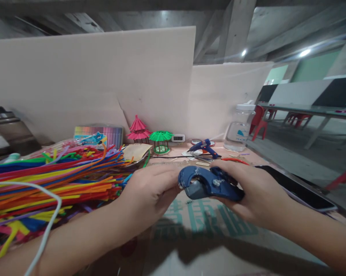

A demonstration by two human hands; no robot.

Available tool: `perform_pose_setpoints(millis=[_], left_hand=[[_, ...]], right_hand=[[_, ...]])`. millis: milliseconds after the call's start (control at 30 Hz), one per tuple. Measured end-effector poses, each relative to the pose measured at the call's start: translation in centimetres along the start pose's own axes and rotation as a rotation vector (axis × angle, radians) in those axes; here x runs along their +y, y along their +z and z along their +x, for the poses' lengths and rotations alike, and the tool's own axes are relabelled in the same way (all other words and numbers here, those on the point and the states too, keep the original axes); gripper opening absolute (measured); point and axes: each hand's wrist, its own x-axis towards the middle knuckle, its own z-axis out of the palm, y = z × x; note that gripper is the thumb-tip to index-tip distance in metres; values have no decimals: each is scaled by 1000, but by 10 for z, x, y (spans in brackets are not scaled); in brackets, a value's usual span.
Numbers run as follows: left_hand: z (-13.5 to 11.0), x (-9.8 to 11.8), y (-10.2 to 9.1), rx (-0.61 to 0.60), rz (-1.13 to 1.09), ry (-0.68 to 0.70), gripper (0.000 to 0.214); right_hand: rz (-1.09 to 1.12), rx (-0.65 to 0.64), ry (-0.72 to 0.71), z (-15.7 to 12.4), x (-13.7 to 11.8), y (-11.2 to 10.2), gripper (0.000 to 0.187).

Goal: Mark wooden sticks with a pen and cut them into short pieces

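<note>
Seeing a dark bottle (pixel 16 134) far out between nine and ten o'clock from the blue tool (pixel 217 185). Finding bundles of coloured pipe cleaners (pixel 83 188) spreading across nine o'clock, and a white cable (pixel 59 201) crossing in front, lower, toward eight. Spotting a box of markers (pixel 114 137) just short of ten, then a pink-roofed miniature pavilion (pixel 137 132) standing at ten. Curling the fingers of the left hand (pixel 150 184) at nine o'clock, tips touching or just beside the tool's hooked end; not being able to tell a pinch from a bare touch. Noticing a green-roofed miniature pavilion (pixel 161 137) between ten and eleven, a small white digital clock (pixel 178 138) at eleven and a blue glue gun (pixel 203 145) resting at twelve. Holding the blue tool at the dial's centre, raised over the green-lettered worktop (pixel 173 214), pointing the hook toward nine. Seeing a clear water bottle (pixel 238 128) standing at one o'clock. Wrapping the fingers of the right hand (pixel 250 184) around the tool's handle end at three, grasping it. Finding a dark-screened phone (pixel 296 188) lying farther out at three.
</note>
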Motion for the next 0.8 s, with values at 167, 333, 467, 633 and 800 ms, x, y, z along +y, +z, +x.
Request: perform_pose_setpoints(millis=[167,333,467,633,800], left_hand=[[-3,2,0,-18,47,27,18],[-11,2,4,-68,77,52,20],[-11,0,8,-101,-4,-6,20],[-7,2,7,-88,-144,-213,19],[-4,4,4,-84,-125,-255,20]], right_hand=[[-124,47,-81,-2,3,-1,27],[-256,133,-147,-3,9,0,14],[-205,116,-124,1,12,-1,17],[27,7,112,10,12,-4,44],[16,20,96,10,13,2,55]])
